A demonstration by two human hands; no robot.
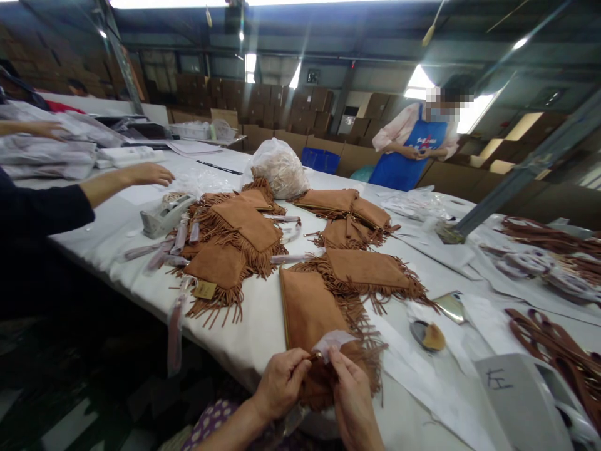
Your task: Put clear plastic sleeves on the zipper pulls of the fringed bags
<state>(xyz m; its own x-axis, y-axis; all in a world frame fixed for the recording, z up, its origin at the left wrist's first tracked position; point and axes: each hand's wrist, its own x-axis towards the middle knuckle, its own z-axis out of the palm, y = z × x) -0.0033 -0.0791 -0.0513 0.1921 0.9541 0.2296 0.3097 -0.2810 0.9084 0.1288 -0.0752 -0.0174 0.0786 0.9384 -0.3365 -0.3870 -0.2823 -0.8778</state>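
Just in front of me lies a brown suede pouch [307, 304] with fringe along its side and a zipper on its left edge. Over its lower part, my left hand [284, 381] is closed, pinching a small brown strap end [313, 357] with what looks like metal hardware. My right hand [351, 391] grips a thin white wrapping piece [334, 341] beside that strap end; the fingers of both hands nearly meet. Another fringed pouch [369, 269] sits right behind, and a further fringed pouch [218, 263] with a tan tag [205, 289] rests to the left.
A tape dispenser [166, 216] stands left, and a grey one [521, 394] at right front. Brown straps [558, 338] lie at right near a metal post [511, 169]. A stuffed plastic bag [277, 168] is behind. A co-worker's hand [148, 174] reaches in left; a person in a blue apron [410, 156] stands opposite.
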